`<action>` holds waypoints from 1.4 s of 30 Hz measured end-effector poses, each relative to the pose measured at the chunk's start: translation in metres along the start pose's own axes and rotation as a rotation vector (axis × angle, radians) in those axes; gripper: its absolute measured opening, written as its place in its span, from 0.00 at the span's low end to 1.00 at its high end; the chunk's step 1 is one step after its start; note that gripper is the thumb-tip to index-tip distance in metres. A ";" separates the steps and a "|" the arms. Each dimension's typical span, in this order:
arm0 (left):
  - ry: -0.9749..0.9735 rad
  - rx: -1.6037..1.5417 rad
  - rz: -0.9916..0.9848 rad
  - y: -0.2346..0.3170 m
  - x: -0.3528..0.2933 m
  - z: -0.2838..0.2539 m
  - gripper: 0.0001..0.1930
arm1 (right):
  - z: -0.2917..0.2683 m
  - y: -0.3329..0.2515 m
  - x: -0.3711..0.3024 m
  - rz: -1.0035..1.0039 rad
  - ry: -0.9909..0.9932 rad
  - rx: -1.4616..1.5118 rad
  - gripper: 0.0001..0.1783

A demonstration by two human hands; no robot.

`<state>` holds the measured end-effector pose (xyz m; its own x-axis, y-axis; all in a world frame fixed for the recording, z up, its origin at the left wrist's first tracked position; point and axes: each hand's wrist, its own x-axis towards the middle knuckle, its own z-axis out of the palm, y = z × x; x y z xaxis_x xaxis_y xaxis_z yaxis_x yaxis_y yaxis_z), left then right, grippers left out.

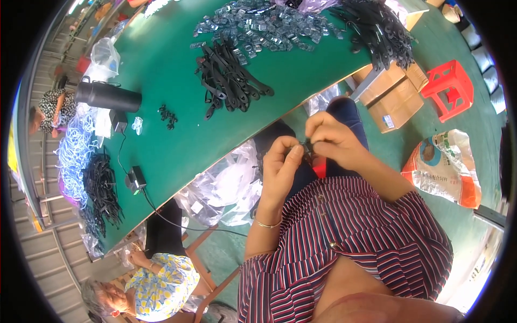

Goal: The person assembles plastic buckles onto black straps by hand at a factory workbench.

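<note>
Over my lap, beyond the table's near edge, my left hand (283,163) and my right hand (335,142) meet with bent fingers. Between the fingertips they pinch a small dark piece (307,145), mostly covered and too small to name. On the green table (172,156) lies a loose bundle of flat black straps (229,81) with looped ends. Behind it spreads a heap of small clear plastic pieces (264,27). More black straps (377,32) hang over the table's far right corner. A few tiny black parts (168,117) sit farther left.
A black bottle (110,96), blue-white cords (78,148) and a small black box (135,178) with a cable occupy the table's left. Plastic bags (229,180) bulge below its edge. A co-worker (161,288) sits lower left. Cardboard boxes (393,99), a red stool (449,89) and a sack (447,169) stand right.
</note>
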<state>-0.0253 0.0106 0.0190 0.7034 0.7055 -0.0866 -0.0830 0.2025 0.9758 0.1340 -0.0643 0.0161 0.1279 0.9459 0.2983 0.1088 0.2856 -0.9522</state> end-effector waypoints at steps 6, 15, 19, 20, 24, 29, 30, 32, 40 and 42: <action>-0.014 0.057 0.074 0.014 -0.004 0.008 0.04 | -0.005 0.008 -0.001 0.121 -0.088 0.510 0.04; -0.153 -0.448 -0.117 0.004 -0.003 -0.001 0.05 | -0.002 -0.005 0.003 0.089 -0.107 -0.042 0.10; -0.229 -0.619 -0.113 -0.001 -0.002 -0.002 0.07 | 0.005 -0.004 0.000 0.121 -0.046 0.176 0.09; -0.226 -0.577 -0.116 -0.002 -0.003 -0.003 0.07 | 0.005 -0.003 -0.001 0.070 -0.046 0.120 0.10; -0.167 -0.374 -0.097 -0.003 -0.004 -0.007 0.07 | 0.001 -0.004 0.004 -0.008 -0.102 -0.065 0.11; -0.122 -0.463 -0.090 -0.004 -0.001 -0.001 0.06 | 0.002 -0.011 0.012 -0.142 -0.090 -0.202 0.12; -0.095 -0.515 -0.089 -0.004 -0.001 -0.002 0.07 | 0.003 -0.013 0.014 -0.160 -0.087 -0.257 0.11; -0.037 -0.466 -0.063 -0.004 -0.002 0.001 0.08 | 0.003 -0.016 0.012 -0.155 0.031 -0.271 0.09; -0.122 0.225 -0.002 0.004 -0.004 -0.007 0.06 | -0.001 -0.010 0.003 0.151 -0.128 -0.077 0.09; -0.195 0.135 -0.057 0.010 -0.006 -0.007 0.07 | -0.002 -0.010 0.000 0.265 -0.180 0.112 0.09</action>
<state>-0.0358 0.0132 0.0274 0.8284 0.5483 -0.1148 0.0467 0.1367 0.9895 0.1352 -0.0674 0.0261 -0.0405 0.9987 0.0321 -0.0157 0.0315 -0.9994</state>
